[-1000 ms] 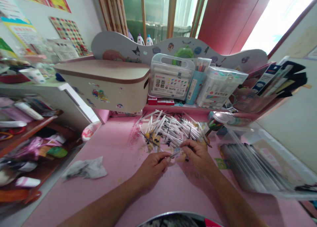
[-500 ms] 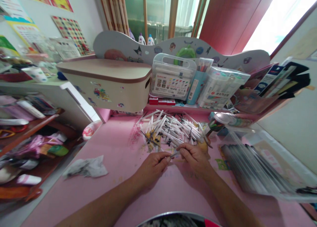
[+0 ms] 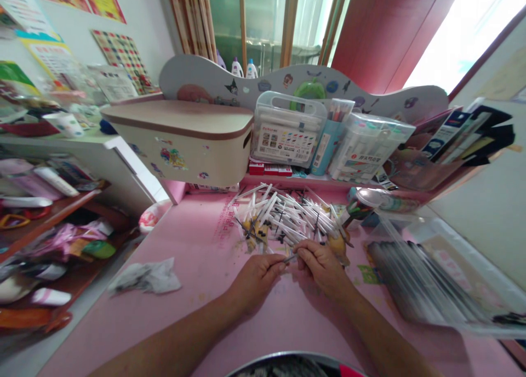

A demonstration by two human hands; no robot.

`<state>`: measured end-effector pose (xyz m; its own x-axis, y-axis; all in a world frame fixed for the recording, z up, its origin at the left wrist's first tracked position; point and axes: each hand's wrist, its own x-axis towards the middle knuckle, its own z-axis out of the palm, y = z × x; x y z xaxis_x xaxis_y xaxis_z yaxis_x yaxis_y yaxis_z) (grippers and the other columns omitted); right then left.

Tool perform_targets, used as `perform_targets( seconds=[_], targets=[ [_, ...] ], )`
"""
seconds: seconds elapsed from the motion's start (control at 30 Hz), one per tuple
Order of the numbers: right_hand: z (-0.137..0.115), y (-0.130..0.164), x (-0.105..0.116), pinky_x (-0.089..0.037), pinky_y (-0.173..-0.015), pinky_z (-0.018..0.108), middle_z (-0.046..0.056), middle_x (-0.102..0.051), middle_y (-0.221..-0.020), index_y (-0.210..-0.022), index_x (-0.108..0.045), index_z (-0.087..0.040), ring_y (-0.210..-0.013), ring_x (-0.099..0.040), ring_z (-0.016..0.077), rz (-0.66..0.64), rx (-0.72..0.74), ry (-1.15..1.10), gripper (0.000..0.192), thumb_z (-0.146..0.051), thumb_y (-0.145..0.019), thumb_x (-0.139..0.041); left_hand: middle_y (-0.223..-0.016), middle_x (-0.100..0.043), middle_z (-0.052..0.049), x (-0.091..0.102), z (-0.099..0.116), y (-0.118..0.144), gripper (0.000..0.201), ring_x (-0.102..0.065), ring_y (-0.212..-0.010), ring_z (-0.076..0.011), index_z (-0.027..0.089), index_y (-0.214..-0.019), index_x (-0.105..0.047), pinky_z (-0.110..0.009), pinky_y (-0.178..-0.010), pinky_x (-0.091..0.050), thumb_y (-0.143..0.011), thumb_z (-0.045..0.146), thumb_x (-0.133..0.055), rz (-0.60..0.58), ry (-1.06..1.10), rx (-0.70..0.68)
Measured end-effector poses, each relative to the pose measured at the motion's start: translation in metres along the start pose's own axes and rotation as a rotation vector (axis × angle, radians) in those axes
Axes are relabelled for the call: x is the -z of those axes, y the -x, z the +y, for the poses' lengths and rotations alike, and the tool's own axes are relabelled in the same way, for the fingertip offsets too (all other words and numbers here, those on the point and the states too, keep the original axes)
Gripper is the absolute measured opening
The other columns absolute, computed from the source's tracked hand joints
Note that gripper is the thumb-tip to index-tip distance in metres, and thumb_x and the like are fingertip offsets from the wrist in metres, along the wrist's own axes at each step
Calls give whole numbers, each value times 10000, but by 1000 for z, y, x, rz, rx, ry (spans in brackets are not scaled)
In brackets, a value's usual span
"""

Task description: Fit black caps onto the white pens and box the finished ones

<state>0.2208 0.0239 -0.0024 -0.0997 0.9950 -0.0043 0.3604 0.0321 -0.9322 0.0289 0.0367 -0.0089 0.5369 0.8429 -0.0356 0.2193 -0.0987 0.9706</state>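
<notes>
Grip: my left hand (image 3: 255,273) and right hand (image 3: 322,262) pinch one thin pen part (image 3: 290,258) between them, over desk (image 3: 197,245) | risk: it may slip into pen pile (image 3: 287,215) just beyond

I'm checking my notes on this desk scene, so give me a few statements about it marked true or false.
1. Both hands pinch one thin pen part between them. True: the left hand and the right hand meet on it.
2. The pile of white pens lies behind the hands. True.
3. The crumpled wrapper lies to the right of the hands. False: it lies to their left on the pink desk.
4. The lidded storage box is blue. False: it is cream with a brown lid.
5. A clear case of markers stands on the shelf behind the pile. True.
</notes>
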Motion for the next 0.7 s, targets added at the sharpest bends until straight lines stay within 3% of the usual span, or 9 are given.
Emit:
perform_targets(
  seconds=[0.23, 0.33, 0.5, 0.6, 0.7],
  targets=[
    [-1, 1, -5, -378, -459, 214, -23, -587, -613, -845, -637, -188, -502, -535, 118, -10, -74, -71, 290, -431, -910, -492, -850, -718, -27, 0, 3, -1, 304, -600, -815, -206, 233, -964, -776, -264, -753, -404, -928, 284, -478, -14, 5, -13],
    [0, 0, -2, -379, -460, 214, -23, -575, -608, -836, -635, -186, -506, -529, 116, -17, -73, -73, 275, -413, -904, -495, -827, -707, -30, 0, 1, 0, 297, -568, -737, -185, 224, -986, -770, -252, -676, -392, -924, 303, -490, -19, 47, 25],
    [-2, -3, 16, -410, -525, 236, -25, -568, -618, -863, -622, -190, -529, -525, 122, 93, -11, 18, 263, -378, -934, -453, -701, -578, 15, 2, -7, 0, 213, -434, -593, -122, 198, -995, -706, -215, -540, -303, -856, 330, -615, 114, 304, 108],
    [-7, -2, 21, -433, -637, 269, 7, -634, -705, -840, -636, -186, -662, -584, 153, 90, 125, 258, 221, -282, -930, -459, -680, -525, 36, 5, -7, -3, 150, -401, -574, -101, 188, -888, -659, -204, -525, -286, -829, 325, -645, 226, 423, 125],
    [-14, 1, 12, -420, -797, 322, 55, -705, -903, -934, -683, -184, -873, -597, 199, 7, 364, 551, 149, -182, -897, -539, -675, -541, 27, 7, -2, -3, 100, -444, -604, -103, 168, -782, -650, -206, -558, -338, -802, 266, -660, 260, 330, 69]
  ],
)
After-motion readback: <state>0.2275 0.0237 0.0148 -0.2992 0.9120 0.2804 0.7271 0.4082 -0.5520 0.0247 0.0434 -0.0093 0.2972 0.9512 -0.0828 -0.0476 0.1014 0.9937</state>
